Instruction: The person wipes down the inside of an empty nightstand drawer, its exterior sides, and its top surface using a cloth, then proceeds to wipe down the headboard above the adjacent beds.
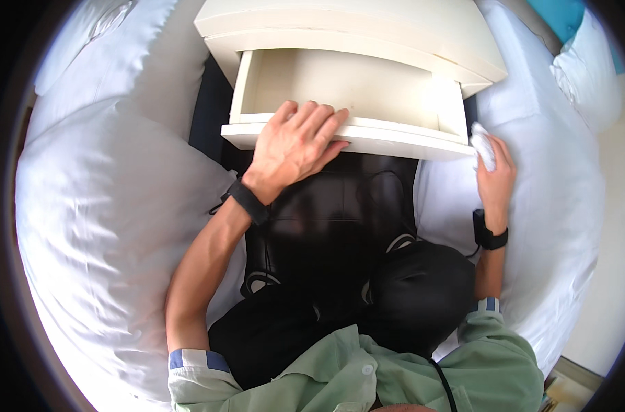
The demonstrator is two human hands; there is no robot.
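Note:
A white nightstand [353, 20] stands before me with its drawer [394, 138] pulled out; the inside that shows holds nothing. My left hand [299, 139] grips the top edge of the drawer front near its middle, fingers over the rim and thumb on the outer face. At the right end of the drawer front, my right hand [497, 165] holds a crumpled white cloth [482, 147] close to the corner. Whether the cloth touches the drawer cannot be told.
Beds with white bedding flank the nightstand, at left [86, 206] and at right [549, 180]. My black-clad knee [420, 288] is below the drawer, over a dark, shiny tiled floor [333, 195]. A blue item [557, 18] lies at the top right.

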